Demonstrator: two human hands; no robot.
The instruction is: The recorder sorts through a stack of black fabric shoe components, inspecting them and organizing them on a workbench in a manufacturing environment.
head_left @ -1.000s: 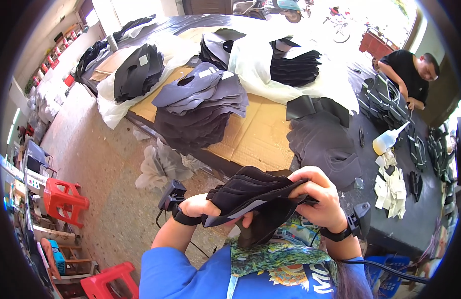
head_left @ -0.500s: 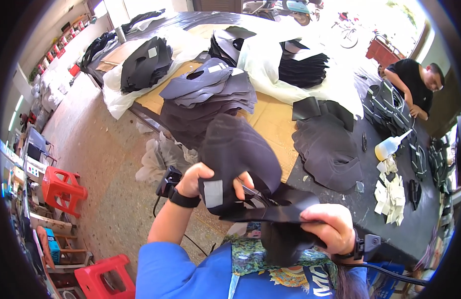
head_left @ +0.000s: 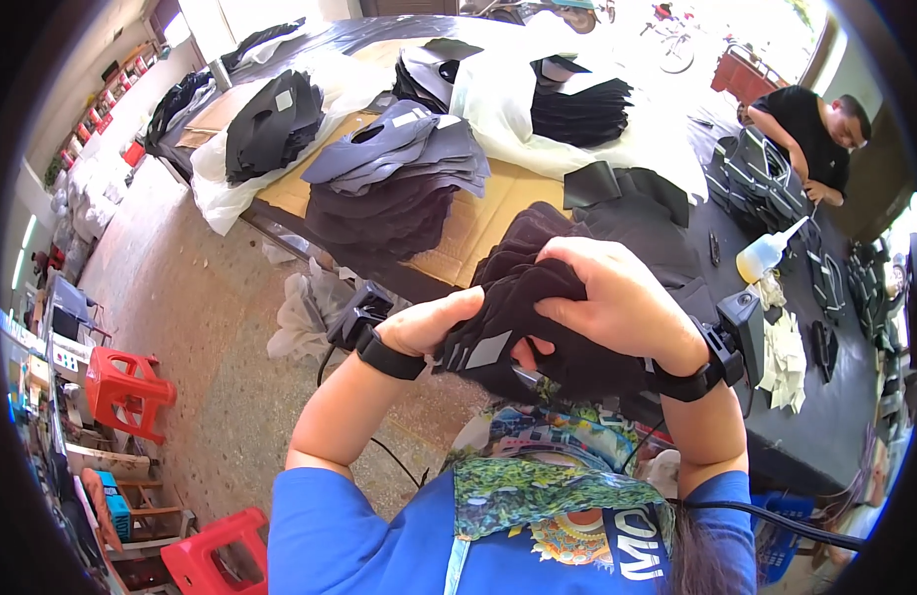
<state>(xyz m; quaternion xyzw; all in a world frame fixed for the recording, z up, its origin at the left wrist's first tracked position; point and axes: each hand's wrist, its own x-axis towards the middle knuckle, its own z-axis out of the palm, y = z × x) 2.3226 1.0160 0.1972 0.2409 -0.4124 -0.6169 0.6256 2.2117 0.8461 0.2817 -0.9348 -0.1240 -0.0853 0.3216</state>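
Dark cut fabric pieces (head_left: 513,297) are bunched up between my two hands, above the table's near edge and in front of my body. My left hand (head_left: 434,322) is closed on their left side, its thumb on top and fingertips showing underneath. A pale grey rectangular patch (head_left: 491,350) lies on the fabric near that thumb. Over the upper right part bends my right hand (head_left: 617,293), thumb and fingers pinching a fold. A small shiny bit shows by the left fingertips, too little of it to name. A flat stack of black pieces (head_left: 657,233) lies just beyond.
Stacks of grey pieces (head_left: 399,149) and black pieces (head_left: 582,114) stand on cardboard and white plastic sheets. At right are a squeeze bottle (head_left: 761,256), white tags (head_left: 784,367) and a person (head_left: 805,134) handling black straps. Red stools (head_left: 129,392) stand left.
My right hand has moved up and left, from the fabric's lower right edge onto its top. The piece, spread and hanging before, is now gathered up between both hands.
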